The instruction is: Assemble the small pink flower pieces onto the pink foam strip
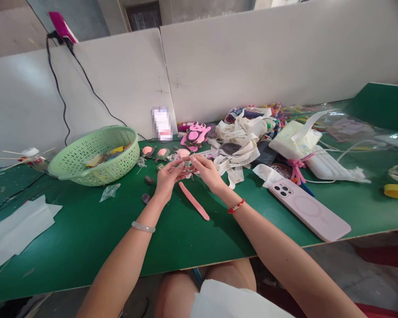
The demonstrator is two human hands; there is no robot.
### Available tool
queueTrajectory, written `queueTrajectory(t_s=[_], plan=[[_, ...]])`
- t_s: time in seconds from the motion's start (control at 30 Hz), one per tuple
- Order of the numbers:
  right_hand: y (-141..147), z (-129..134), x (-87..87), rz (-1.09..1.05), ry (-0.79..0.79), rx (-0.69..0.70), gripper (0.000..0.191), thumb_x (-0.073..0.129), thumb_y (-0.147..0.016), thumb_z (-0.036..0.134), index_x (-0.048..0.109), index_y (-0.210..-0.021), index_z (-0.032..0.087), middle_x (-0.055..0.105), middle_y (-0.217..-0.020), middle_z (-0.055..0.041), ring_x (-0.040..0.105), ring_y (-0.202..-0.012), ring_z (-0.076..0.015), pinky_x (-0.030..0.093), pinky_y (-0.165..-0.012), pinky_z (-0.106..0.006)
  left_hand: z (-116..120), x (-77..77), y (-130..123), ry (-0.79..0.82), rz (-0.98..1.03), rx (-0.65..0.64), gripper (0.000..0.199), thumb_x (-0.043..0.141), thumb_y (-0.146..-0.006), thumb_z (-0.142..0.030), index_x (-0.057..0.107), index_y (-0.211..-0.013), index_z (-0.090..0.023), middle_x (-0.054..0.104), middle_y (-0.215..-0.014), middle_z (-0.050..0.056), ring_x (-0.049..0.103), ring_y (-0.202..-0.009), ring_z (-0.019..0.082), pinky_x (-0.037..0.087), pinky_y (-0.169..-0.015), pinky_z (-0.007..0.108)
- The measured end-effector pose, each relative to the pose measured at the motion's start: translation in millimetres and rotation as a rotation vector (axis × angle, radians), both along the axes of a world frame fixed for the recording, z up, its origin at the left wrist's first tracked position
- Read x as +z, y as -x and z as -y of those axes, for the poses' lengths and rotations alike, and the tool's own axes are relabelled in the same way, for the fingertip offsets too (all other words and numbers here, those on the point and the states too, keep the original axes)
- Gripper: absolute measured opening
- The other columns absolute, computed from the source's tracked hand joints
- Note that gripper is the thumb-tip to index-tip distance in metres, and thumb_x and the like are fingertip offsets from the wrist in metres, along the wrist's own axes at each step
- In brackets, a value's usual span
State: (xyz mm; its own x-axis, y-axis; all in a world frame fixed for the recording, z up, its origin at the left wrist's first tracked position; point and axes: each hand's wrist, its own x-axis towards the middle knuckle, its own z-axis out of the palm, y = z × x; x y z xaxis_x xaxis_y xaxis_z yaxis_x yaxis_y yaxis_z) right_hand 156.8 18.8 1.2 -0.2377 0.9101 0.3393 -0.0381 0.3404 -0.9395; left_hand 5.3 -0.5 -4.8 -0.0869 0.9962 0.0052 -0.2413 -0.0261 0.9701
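My left hand (pixel 168 179) and my right hand (pixel 207 173) meet above the green table (pixel 119 238), thumbs and fingertips pinched close together. Between them is a small, partly clear and shiny piece, mostly covered by the fingers; its kind cannot be made out. Just below the hands lies a flat pink strip with rounded ends (pixel 194 201), shaped like a nail file. Beyond the fingertips sit small pink-and-green figures (pixel 162 153) that look like turtles. Two dark lumps (pixel 149 180) rest left of my left hand.
A green basket (pixel 96 174) with colourful pieces stands left, near a small clear bag (pixel 109 193) and white paper (pixel 23 229). Crumpled white ribbon (pixel 241 152), a tissue pack (pixel 294 139) and a pink phone (pixel 311 210) lie right. A white partition (pixel 252 62) rises behind.
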Motion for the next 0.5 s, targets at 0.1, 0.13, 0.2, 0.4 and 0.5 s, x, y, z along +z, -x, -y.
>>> queueTrajectory(t_s=[0.1, 0.13, 0.2, 0.4, 0.5], plan=[[-1, 0, 2.2, -0.077, 0.162, 0.098, 0.050, 0.064, -0.081, 0.064, 0.078, -0.095, 0.018, 0.070, -0.091, -0.0054, 0.059, -0.079, -0.0147, 0.048, -0.071, -0.027, 1, 0.4, 0, -0.003, -0.031, -0.028, 0.055, 0.086, -0.066, -0.050, 0.073, -0.106, -0.016, 0.078, -0.081, 0.005, 0.074, -0.070, 0.016, 0.056, -0.067, 0.024], [0, 2, 2.6, -0.110, 0.200, 0.115, 0.047, 0.069, -0.078, 0.062, 0.078, -0.093, 0.018, 0.071, -0.089, -0.0046, 0.058, -0.078, -0.0143, 0.047, -0.070, -0.027, 1, 0.2, 0, 0.000, -0.036, -0.016, 0.056, 0.086, -0.065, -0.051, 0.072, -0.107, -0.017, 0.078, -0.082, 0.005, 0.074, -0.069, 0.015, 0.055, -0.066, 0.023], [2, 4, 2.7, -0.176, 0.254, 0.118, 0.042, 0.078, -0.070, 0.056, 0.079, -0.089, 0.018, 0.072, -0.085, -0.0033, 0.057, -0.076, -0.0130, 0.046, -0.068, -0.026, 2, -0.2, -1, 0.008, -0.042, 0.012, 0.060, 0.087, -0.063, -0.053, 0.071, -0.108, -0.017, 0.077, -0.081, 0.004, 0.074, -0.070, 0.015, 0.055, -0.067, 0.023], [6, 4, -2.4, -0.309, 0.377, 0.047, 0.040, 0.088, -0.053, 0.049, 0.076, -0.074, 0.017, 0.068, -0.074, -0.0014, 0.053, -0.066, -0.0106, 0.044, -0.064, -0.026, 2, 10.4, 2, 0.010, -0.173, -0.023, 0.063, 0.075, -0.070, -0.066, 0.067, -0.111, -0.018, 0.075, -0.078, 0.004, 0.072, -0.070, 0.018, 0.055, -0.069, 0.028], [3, 0, -1.0, -0.298, 0.361, -0.059, 0.042, 0.087, -0.052, 0.053, 0.072, -0.067, 0.017, 0.062, -0.067, 0.0003, 0.048, -0.063, -0.0099, 0.042, -0.062, -0.027, 7, 25.5, 14, 0.010, -0.608, -0.008, 0.059, 0.049, -0.084, -0.074, 0.067, -0.087, -0.018, 0.073, -0.073, 0.008, 0.069, -0.061, 0.021, 0.051, -0.061, 0.031]])
